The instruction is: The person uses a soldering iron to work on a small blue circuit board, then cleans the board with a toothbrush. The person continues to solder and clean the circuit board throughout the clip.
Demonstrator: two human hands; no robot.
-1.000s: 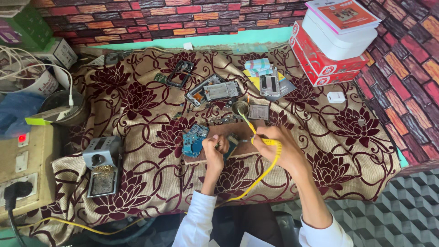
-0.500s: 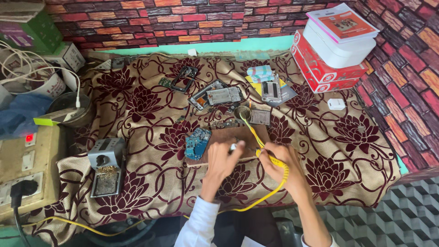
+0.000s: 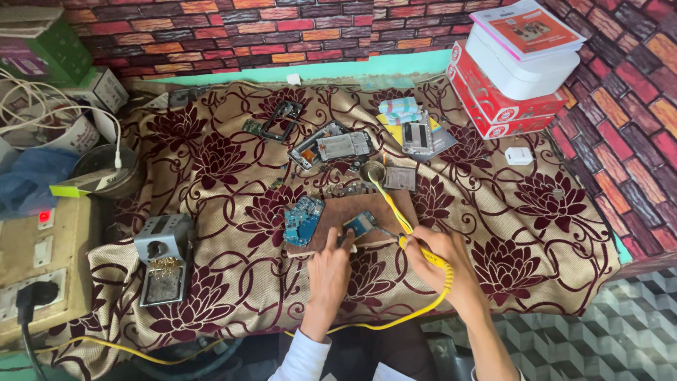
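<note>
A small blue circuit board (image 3: 360, 224) lies on a brown wooden block (image 3: 331, 212) on the flowered cloth. My left hand (image 3: 330, 267) rests at the block's near edge, its fingers pinched on a thin metal tool whose end points at the board. My right hand (image 3: 438, 259) grips a yellow soldering iron (image 3: 412, 243), and the iron's tip sits just right of the board. Its yellow cable (image 3: 395, 317) loops down under my wrist. A second, larger blue board (image 3: 302, 220) lies to the left of the block.
A grey soldering stand (image 3: 162, 257) sits at the left, a small round tin (image 3: 371, 171) behind the block. Opened phone parts (image 3: 331, 146) lie farther back. Red and white boxes (image 3: 508, 85) are stacked at the back right. A switch box (image 3: 28, 261) stands at the far left.
Both hands have slid a little toward the near edge of the block. The right hand with the iron has drawn to the right, and the left hand has settled below the small board.
</note>
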